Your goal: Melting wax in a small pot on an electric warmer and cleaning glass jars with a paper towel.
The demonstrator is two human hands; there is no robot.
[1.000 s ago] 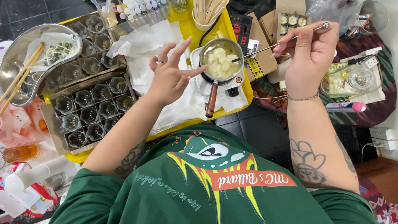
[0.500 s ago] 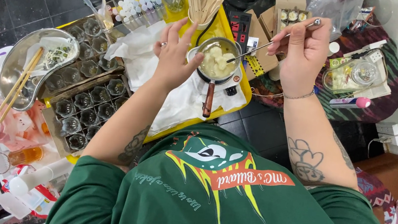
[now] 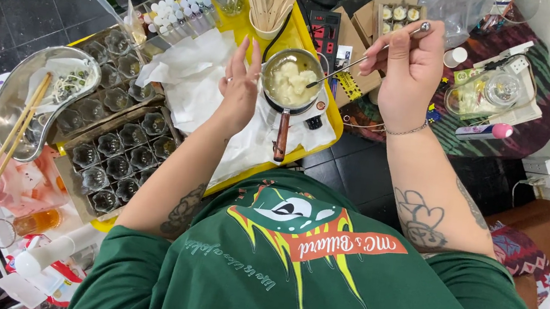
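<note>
The right hand [image 3: 410, 70] pinched a thin metal stirring rod [image 3: 364, 57], its tip dipped among pale waxy lumps in a small round steel pot [image 3: 290, 78] with a wooden handle, on the yellow tray [image 3: 304, 29]. The left hand [image 3: 240, 84] hovered flat, fingers spread, holding nothing, beside the pot's rim, above crumpled white paper [image 3: 190, 78].

A yellow tray [image 3: 304, 29] serves as the landmark. On its left part sit cardboard boxes of small faceted glass cups [image 3: 117, 156], with white paper towels [image 3: 194, 75] between them and the tray's middle. At its far edge stand a cup of wooden sticks [image 3: 272, 4] and a rack of white-capped vials [image 3: 173, 13]. Left of the tray lies a steel bowl [image 3: 14, 84] holding wooden chopsticks [image 3: 16, 126]. Right of the tray a power strip [image 3: 325, 31] rests against a cardboard box [image 3: 375, 20], and farther right lies a glass jar [image 3: 503, 88].
</note>
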